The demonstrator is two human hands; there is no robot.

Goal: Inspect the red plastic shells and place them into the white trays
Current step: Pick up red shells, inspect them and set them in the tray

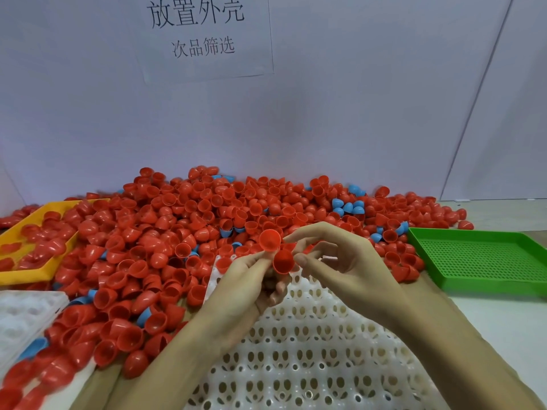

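A large pile of red plastic shells [183, 232] covers the table behind and to the left of my hands. A white tray [310, 359] with rows of holes lies under my forearms, its pockets holding no shells. My left hand [245, 285] grips two red shells above the tray's far edge, an upper shell [269, 239] with its hollow facing me and a lower shell [283, 261]. My right hand [343, 264] meets them from the right. Its index fingertip touches the upper shell's rim and its thumb tip presses the lower shell.
A second white tray [23, 315] sits at the left edge, partly buried in shells. A yellow tray [20, 229] holding red shells stands at far left, and a green perforated tray [479, 261] at right. Blue shells [347, 207] are mixed into the pile. A paper sign [204, 34] hangs on the wall.
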